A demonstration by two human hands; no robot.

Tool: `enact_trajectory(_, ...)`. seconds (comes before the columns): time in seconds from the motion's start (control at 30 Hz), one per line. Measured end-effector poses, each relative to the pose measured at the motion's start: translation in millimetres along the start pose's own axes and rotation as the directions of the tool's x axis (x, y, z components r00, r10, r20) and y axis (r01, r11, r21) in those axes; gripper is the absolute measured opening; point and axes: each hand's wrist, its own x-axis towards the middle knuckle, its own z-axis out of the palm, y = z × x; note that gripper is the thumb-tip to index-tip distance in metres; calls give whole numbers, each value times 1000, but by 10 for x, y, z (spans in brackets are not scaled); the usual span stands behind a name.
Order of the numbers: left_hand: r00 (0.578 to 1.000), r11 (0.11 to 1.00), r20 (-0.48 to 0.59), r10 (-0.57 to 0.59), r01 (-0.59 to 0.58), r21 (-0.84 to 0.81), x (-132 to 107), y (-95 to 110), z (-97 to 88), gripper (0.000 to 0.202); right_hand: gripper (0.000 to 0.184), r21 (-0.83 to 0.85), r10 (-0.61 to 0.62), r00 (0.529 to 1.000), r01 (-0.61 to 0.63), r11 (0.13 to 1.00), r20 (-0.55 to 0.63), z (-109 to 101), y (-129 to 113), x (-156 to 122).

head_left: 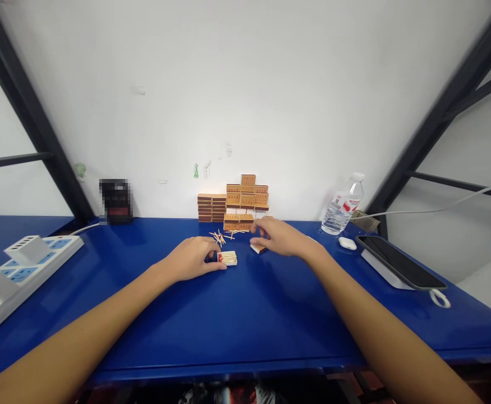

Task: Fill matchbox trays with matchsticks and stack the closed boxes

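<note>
My left hand [192,258] holds an inner matchbox tray [228,258] on the blue table, thumb along its near side and fingers at its left end. Matches with red heads lie in the tray. My right hand [276,235] hovers to the right with curved fingers; thumb and forefinger look apart, with nothing visible between them. Partly beneath it lies another matchbox piece [258,247], brown and white. Loose matches [219,237] are scattered behind the tray, some reaching toward my right fingertips. Stacked matchboxes [247,199] stand behind, against the wall.
Further matchboxes [211,207] form a dark-sided stack at the left. A water bottle [343,205], white earbud case [347,243] and propped phone [400,261] with a cable are on the right. At left are a power strip [54,255] and a blurred black object [116,202].
</note>
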Motion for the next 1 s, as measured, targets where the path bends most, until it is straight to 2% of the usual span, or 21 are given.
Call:
enact_trajectory(0.1,1000,1000,-23,1,-1,2,1,-30,-1,36,50,35,39,982,-46,998,183,-47,295,-29)
enact_trajectory(0.13,1000,1000,-27,-4,4,11,2,-39,-2,36,50,40,47,976,-56,998,214,-35,365,-26)
enact_trajectory(0.23,999,999,-35,-35,36,31,5,-54,-8,37,34,74,46,974,-64,995,224,30,444,12)
enact_trajectory(0.3,996,997,-54,-69,71,24,6,-52,-17,36,33,144,23,977,-55,988,212,67,389,39)
enact_trajectory(0.43,987,992,-99,-124,124,-12,6,-38,-36,37,42,253,-47,990,11,967,136,103,134,44)
enact_trajectory(0.53,988,993,-99,-121,120,-21,9,-41,-39,34,39,213,-85,995,71,974,59,123,-36,27)
enact_trajectory(0.6,988,993,-99,-116,114,-21,13,-54,-31,34,35,175,-86,995,77,982,48,133,-95,21)
enact_trajectory(0.73,987,994,-119,-106,103,-23,17,-79,-14,35,32,146,-72,995,62,987,65,126,-109,14)
enact_trajectory(1.0,989,995,-111,-95,96,6,10,-64,-25,34,31,45,-125,992,125,991,-7,102,-144,-17)
